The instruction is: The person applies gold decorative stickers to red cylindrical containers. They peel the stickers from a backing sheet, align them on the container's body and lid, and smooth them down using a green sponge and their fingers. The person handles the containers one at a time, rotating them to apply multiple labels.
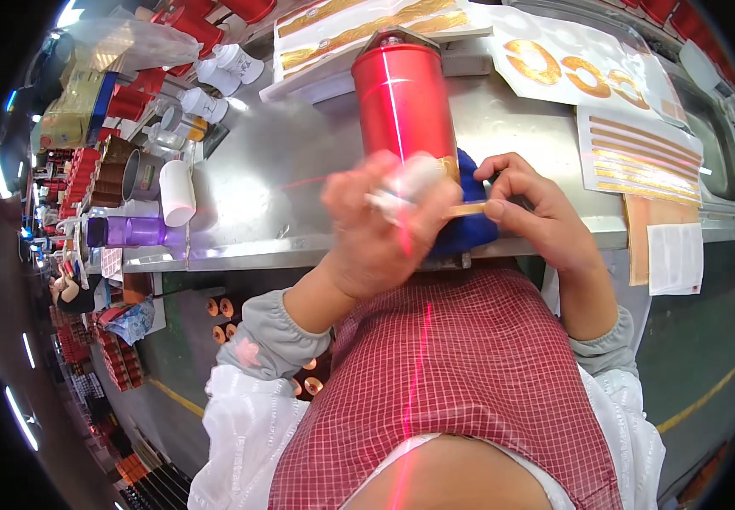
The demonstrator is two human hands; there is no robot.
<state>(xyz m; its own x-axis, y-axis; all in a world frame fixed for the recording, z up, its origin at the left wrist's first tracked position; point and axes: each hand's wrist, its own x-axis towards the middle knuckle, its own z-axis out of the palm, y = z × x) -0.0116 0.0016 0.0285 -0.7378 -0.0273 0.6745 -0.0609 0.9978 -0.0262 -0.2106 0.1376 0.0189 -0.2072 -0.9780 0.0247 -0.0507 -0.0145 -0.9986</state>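
Note:
A shiny red cylinder (403, 95) lies on the steel bench, its near end resting on a blue cloth pad (472, 223). A red laser line runs down its length. My left hand (380, 225) is blurred in front of the cylinder's near end and holds a small white object between its fingers. My right hand (527, 204) pinches a thin gold strip (468, 208) that stretches across to the left hand, just below the cylinder's gold-banded end.
Sheets of gold decals (639, 157) lie to the right, more sheets (367, 25) at the back. A white cup (177, 192), a purple bottle (130, 231), white caps and red cylinders stand at the left of the steel bench (282, 161).

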